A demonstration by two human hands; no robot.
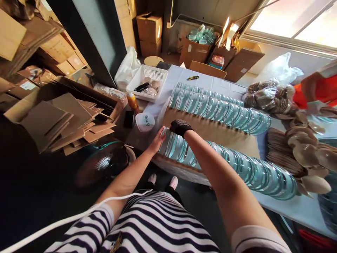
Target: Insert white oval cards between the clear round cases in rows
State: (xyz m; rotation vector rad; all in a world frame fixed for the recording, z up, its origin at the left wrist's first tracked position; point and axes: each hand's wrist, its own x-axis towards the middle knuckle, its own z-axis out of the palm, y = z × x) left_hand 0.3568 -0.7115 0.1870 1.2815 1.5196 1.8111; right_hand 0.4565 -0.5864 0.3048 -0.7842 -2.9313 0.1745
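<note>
Clear, bluish glass bowls [226, 154] are nested on their sides in a long row along the near side of the table. At this row's left end, my bare left hand [158, 140] grips the outermost bowl by its edge. My right hand [181, 127] wears a black dotted glove and is curled at the top of the same row, close to my left fingers. Whatever those gloved fingers hold is hidden. Brown cardboard [207, 124] lies between this row and more nested glass bowls [218, 110] farther back.
A white basket [161, 79] of lids, an orange bottle [132, 102] and a white plastic lid [145, 122] are left of the rows. A yellow-black cutter [193, 78] lies behind. Brown lids [305, 154] crowd the right, near a co-worker's arm [310, 88]. Cardboard pieces [68, 119] fill a box at left.
</note>
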